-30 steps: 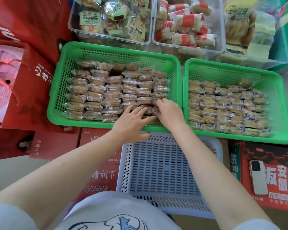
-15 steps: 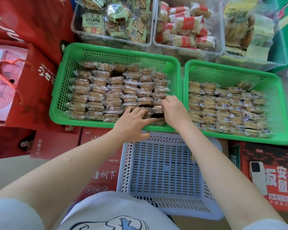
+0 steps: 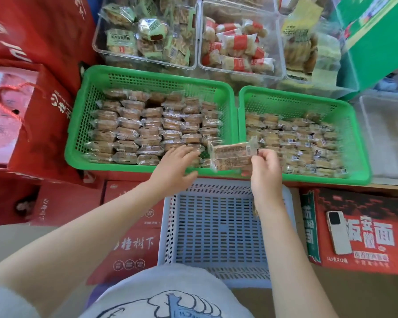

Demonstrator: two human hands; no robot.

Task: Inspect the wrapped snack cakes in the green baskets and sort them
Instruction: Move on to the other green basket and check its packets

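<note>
The right hand (image 3: pixel 265 165) pinches the end of a wrapped snack cake (image 3: pixel 231 150) between thumb and fingers, holding it raised over the gap where the two green baskets meet; a second cake (image 3: pixel 232 163) sits just under it and looks held in the same pinch, though motion blur makes that hard to confirm. The left hand (image 3: pixel 174 167) lies flat with fingers spread and fairly straight on the cakes at the near right corner of the left green basket (image 3: pixel 147 75), gripping nothing. That basket holds neat rows of wrapped cakes (image 3: pixel 147 125). The right green basket (image 3: pixel 359 143), touching the left one side by side, holds more cakes (image 3: pixel 303 143) packed toward its near half. Just in front of both stands a pale blue basket (image 3: pixel 216 226), between the forearms. A white phone (image 3: pixel 338 235) lies on a red carton (image 3: pixel 365 226) at the right
</note>
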